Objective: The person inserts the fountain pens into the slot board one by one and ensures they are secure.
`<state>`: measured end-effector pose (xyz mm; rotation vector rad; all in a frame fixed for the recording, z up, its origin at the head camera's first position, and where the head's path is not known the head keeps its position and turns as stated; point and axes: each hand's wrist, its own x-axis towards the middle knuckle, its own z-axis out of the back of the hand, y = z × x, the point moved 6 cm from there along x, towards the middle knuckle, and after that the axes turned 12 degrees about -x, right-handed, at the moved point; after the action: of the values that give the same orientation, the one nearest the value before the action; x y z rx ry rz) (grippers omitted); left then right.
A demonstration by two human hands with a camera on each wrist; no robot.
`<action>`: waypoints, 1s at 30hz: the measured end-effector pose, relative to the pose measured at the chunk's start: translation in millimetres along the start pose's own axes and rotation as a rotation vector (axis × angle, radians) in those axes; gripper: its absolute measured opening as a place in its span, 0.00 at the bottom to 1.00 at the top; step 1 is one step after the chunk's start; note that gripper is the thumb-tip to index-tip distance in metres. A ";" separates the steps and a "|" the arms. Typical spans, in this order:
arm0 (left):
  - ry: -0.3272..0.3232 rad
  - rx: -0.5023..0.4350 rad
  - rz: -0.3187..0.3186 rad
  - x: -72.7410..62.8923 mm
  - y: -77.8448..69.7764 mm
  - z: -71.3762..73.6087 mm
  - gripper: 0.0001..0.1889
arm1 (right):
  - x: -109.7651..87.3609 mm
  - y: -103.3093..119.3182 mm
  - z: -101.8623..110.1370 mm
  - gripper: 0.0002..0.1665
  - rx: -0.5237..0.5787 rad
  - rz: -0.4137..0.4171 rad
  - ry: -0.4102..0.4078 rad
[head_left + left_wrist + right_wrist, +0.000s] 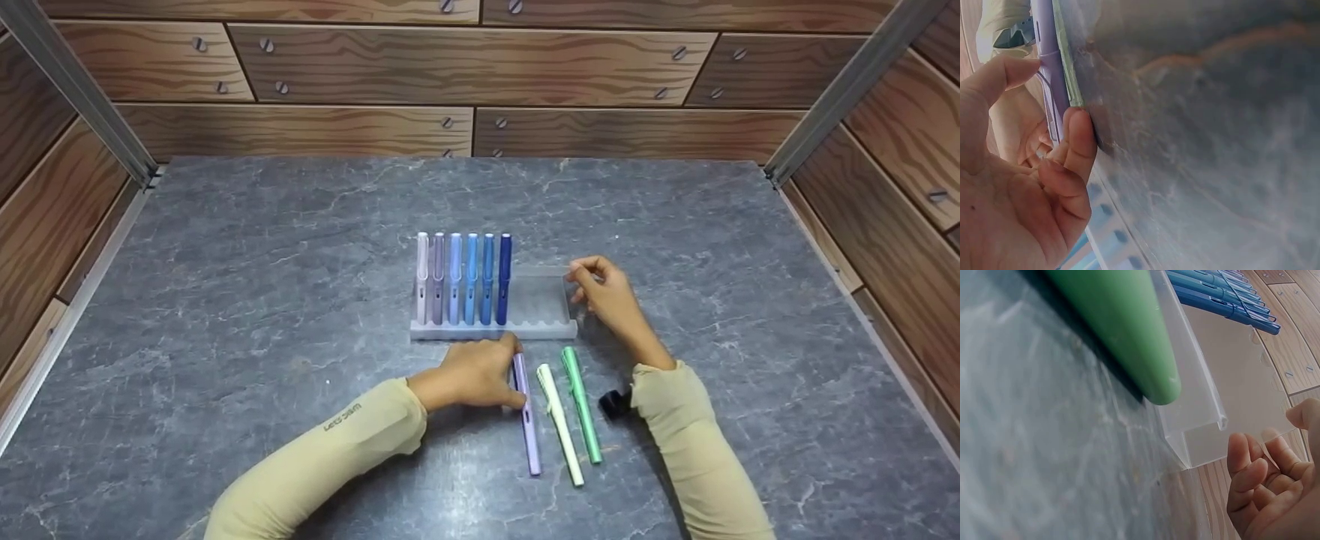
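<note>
My left hand [480, 373] grips a lavender pen [529, 439] lying on the table, thumb on one side and fingertips at its cap end. In the left wrist view the thumb presses near the clip of that pen [1050, 62]. My right hand [609, 296] pinches the upper right corner of a clear pen stand [544, 330]. Thumb and fingers straddle the stand's edge [1224, 439] in the right wrist view. Six capped pens, from pale lilac to a dark blue pen [505, 277], lean side by side in the stand's left part.
To the right of the lavender pen lie a pale green pen [562, 431] and a green pen [582, 409] on the grey marbled table [247, 300]. A black wrist device [615, 405] shows at the right sleeve. Wood-patterned walls [472, 67] enclose the table.
</note>
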<state>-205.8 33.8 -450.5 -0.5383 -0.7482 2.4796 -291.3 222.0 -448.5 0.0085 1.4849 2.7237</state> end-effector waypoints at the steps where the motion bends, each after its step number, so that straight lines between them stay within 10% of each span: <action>1: -0.004 -0.007 -0.004 -0.2 -0.1 0.2 0.34 | 0.0 0.3 -0.1 0.16 0.002 -0.001 -0.001; 30: -0.039 -0.417 -0.127 -2.9 -6.9 22.1 0.36 | -3.3 5.4 1.6 0.17 -0.002 -0.016 -0.003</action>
<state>-212.0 28.4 -428.7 -0.5670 -1.2866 2.2283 -288.2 220.3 -443.1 0.0005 1.4756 2.7116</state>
